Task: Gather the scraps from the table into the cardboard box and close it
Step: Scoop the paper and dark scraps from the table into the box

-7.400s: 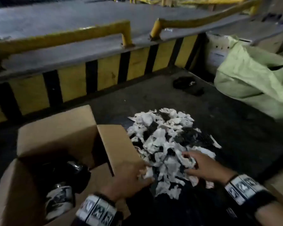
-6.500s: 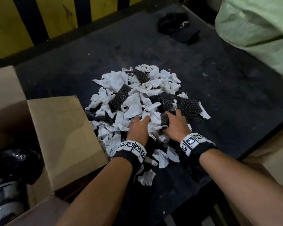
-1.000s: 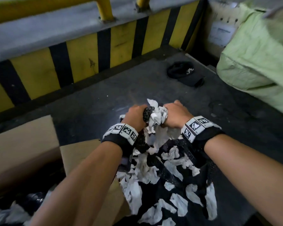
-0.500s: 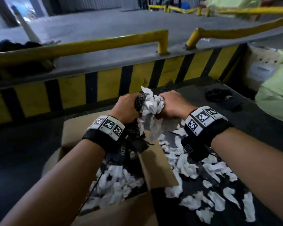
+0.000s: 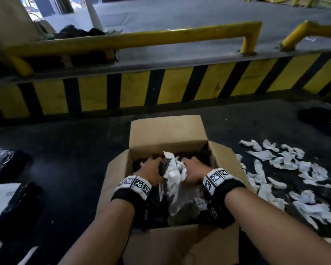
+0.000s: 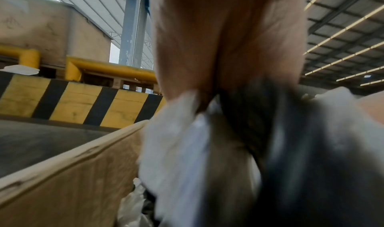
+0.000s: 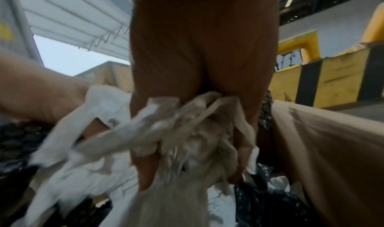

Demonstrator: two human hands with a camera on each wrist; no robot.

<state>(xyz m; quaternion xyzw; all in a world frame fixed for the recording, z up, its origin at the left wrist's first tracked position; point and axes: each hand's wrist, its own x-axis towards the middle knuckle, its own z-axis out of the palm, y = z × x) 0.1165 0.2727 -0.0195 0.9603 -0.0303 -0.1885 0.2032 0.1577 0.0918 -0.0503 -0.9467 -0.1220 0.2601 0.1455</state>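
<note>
An open cardboard box (image 5: 166, 131) stands in the middle of the dark table, its flaps spread. Both my hands are inside its opening, pressed together round a bundle of white and black scraps (image 5: 173, 172). My left hand (image 5: 151, 170) grips the bundle's left side, where a black mesh piece shows. My right hand (image 5: 192, 170) grips the right side; in the right wrist view its fingers (image 7: 145, 165) curl round crumpled white scraps (image 7: 187, 140). The left wrist view shows the blurred bundle (image 6: 182, 148) beside the box wall (image 6: 68, 173). More scraps (image 5: 195, 202) lie in the box.
Several loose white scraps (image 5: 287, 176) are strewn on the table right of the box. A black cap (image 5: 321, 121) lies at the far right. Dark wrapped packages (image 5: 6, 188) sit at the left. A yellow-and-black striped barrier (image 5: 161, 87) runs behind the table.
My hands have carried the gripped bundle leftward from the table and lowered it into the box opening. The pile on the table is now thin and scattered.
</note>
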